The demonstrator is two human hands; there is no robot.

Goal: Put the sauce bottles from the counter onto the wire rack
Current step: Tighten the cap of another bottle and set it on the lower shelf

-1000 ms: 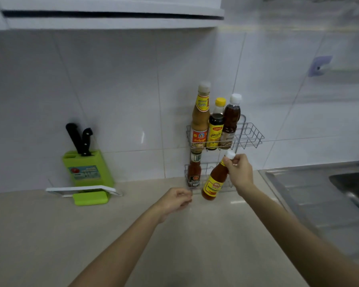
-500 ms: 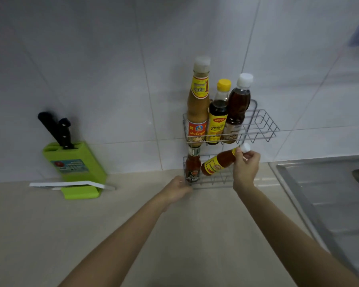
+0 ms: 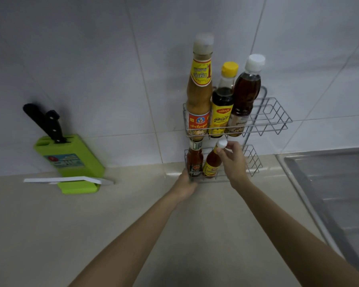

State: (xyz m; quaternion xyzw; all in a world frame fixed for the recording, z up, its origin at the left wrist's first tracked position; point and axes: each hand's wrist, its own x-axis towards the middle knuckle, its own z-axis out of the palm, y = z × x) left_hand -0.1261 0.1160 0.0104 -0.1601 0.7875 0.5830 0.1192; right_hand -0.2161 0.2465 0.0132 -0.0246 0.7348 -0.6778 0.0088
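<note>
Over at nine o'clock, a lime-green plastic knife block (image 3: 71, 158) with two black-handled knives sits on the beige counter (image 3: 50, 235), well clear of the action. Moving right, the left hand (image 3: 186, 186) is at the front left corner of the silver wire rack (image 3: 278, 119), fingers curled at its lower basket; whether it truly grips the wire, I can't tell. Inside that basket stands a small dark-red sauce bottle (image 3: 194, 162). Just beside it, the orange chilli sauce bottle with the yellow label and white cap (image 3: 212, 164) leans toward one o'clock, base in the basket, the right hand (image 3: 233, 160) pinching it at the cap. Up at twelve, three taller bottles crowd the upper basket. The risk, I'd say: that cap sits close under the upper basket's floor, so straightening could snag it, or a tilted release could tip the bottle against its neighbour.
</note>
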